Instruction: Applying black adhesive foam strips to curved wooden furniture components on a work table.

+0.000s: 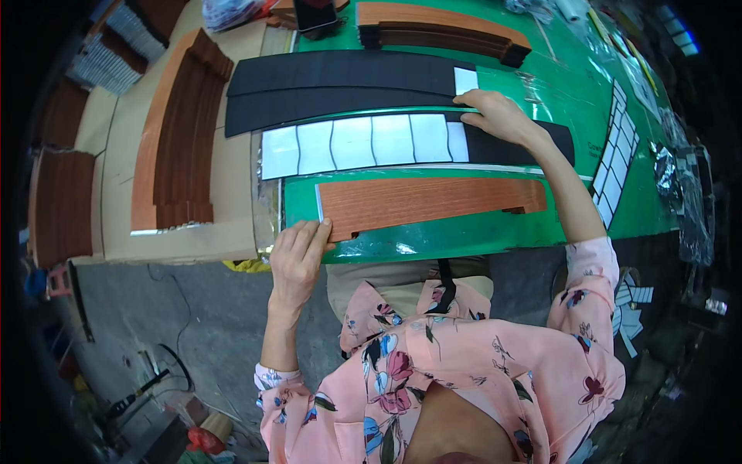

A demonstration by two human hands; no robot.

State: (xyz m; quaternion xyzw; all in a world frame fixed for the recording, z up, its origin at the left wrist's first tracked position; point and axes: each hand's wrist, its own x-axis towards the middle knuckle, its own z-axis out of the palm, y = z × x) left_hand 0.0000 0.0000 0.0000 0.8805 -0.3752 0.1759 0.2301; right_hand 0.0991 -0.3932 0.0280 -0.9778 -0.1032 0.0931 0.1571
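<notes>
Nearest the camera, the lower part of the view is filled by a pink floral shirt (479, 363). The near left corner of the wood-grain board (433, 205) on the green worktop (402, 249) is covered by the left hand (296, 259), so whether its fingers are clamped or merely laid there cannot be told. A black strip (502, 145) is partly hidden by the right hand (502, 117), whose thumb and forefinger are parted near a white patch (466, 80), any pinch being impossible to make out

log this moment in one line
left hand: on brown board's left end; right hand: at black strips; under board: green surface
</notes>
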